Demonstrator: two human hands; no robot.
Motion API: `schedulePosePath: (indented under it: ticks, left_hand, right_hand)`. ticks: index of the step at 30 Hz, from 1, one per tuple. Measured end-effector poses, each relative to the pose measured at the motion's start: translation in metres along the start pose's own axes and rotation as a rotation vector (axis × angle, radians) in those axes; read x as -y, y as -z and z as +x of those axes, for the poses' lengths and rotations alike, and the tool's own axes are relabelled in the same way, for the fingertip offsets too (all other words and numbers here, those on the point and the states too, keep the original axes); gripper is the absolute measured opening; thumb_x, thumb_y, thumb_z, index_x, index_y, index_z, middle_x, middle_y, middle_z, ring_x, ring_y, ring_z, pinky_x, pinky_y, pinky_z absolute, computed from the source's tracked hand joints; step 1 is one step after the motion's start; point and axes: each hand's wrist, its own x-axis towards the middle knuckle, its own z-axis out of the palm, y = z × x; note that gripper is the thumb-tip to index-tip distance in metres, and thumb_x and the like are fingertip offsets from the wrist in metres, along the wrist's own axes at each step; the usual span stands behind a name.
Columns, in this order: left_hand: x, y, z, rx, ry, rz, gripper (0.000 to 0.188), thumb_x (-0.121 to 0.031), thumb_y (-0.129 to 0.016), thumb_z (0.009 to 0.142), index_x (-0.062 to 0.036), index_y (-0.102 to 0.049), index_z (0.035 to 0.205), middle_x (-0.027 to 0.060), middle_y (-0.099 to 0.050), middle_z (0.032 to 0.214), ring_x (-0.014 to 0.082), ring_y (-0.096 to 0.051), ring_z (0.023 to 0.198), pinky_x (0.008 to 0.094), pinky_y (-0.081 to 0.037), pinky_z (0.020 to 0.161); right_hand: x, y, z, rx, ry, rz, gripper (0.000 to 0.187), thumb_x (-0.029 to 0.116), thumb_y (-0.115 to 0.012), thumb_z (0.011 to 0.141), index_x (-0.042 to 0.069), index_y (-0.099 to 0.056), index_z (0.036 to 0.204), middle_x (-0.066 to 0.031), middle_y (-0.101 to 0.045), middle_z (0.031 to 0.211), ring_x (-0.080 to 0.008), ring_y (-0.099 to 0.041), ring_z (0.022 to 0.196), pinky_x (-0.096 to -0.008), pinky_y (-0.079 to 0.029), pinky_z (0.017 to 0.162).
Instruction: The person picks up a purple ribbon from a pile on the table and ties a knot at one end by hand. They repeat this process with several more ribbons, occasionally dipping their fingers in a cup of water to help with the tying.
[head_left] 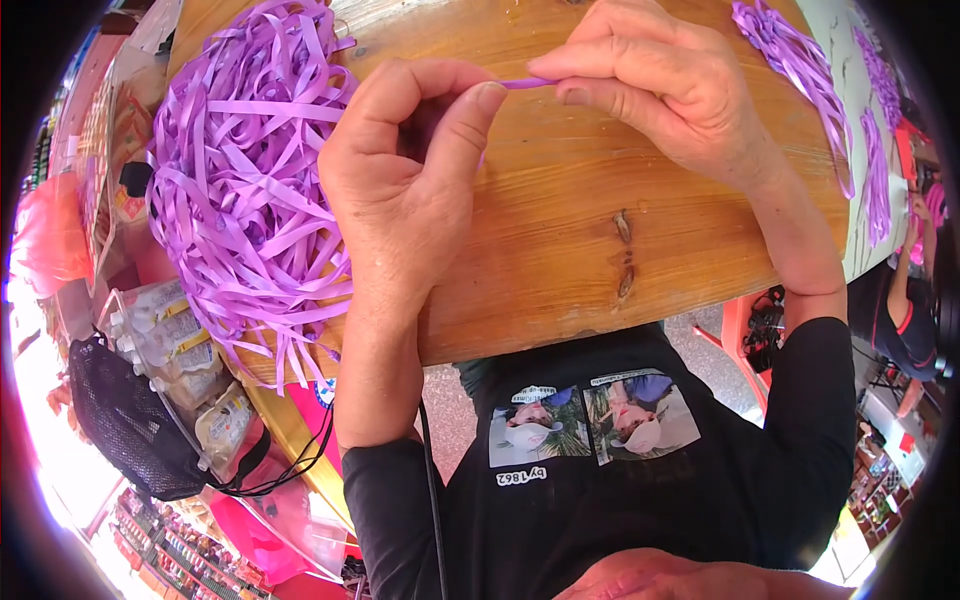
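A short stretch of purple ribbon [527, 84] is pulled taut between my two hands above the wooden table. My left hand [405, 165] pinches one end between thumb and forefinger. Thumb and fingertips of my right hand [665, 85] close on the other end. Most of the ribbon is hidden behind my left hand. Beside my left wrist lies a big tangled heap of purple ribbons [245, 170], spilling toward the table's near left edge.
The wooden table [540, 270] curves along its near side. A bundle of purple ribbons [795, 60] lies at the far right, with more strands on a white surface [865, 200] beyond. At left are a black mesh bag [130, 420] and clear pouches [180, 345]. Another person [905, 310] is at far right.
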Motion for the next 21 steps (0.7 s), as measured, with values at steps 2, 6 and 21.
schedulePosePath:
  ticks: [2,6,21]
  left_hand:
    - [0.003,0.005,0.003,-0.024,-0.115,0.103,0.007,0.002,-0.068,0.079,0.0003,-0.063,0.084,-0.0033,-0.054,0.070,0.0030,-0.046,0.061,0.0171,-0.037,0.055]
    - [0.003,0.005,0.006,-0.089,-0.178,0.123,0.008,0.002,-0.069,0.078,0.0001,-0.063,0.082,-0.0021,-0.053,0.070,0.0042,-0.046,0.060,0.0180,-0.037,0.054]
    - [0.010,-0.022,-0.009,-0.082,0.108,-0.283,0.015,0.001,-0.063,0.085,0.0013,-0.063,0.100,-0.0026,-0.062,0.083,0.0012,-0.051,0.069,0.0140,-0.041,0.062]
  right_hand:
    - [0.011,0.007,0.011,0.000,0.032,-0.017,0.013,0.010,-0.068,0.081,0.005,-0.068,0.093,-0.0096,-0.063,0.082,-0.0247,-0.059,0.075,-0.0313,-0.045,0.066]
    - [0.022,0.015,0.025,0.239,-0.690,0.328,0.012,0.009,-0.067,0.082,0.002,-0.067,0.092,-0.0102,-0.064,0.084,-0.0224,-0.060,0.078,-0.0285,-0.045,0.070]
    - [0.046,0.005,0.035,0.178,-0.638,0.307,0.030,-0.002,-0.061,0.083,0.004,-0.064,0.113,-0.0082,-0.060,0.091,-0.0200,-0.058,0.085,-0.0251,-0.045,0.074]
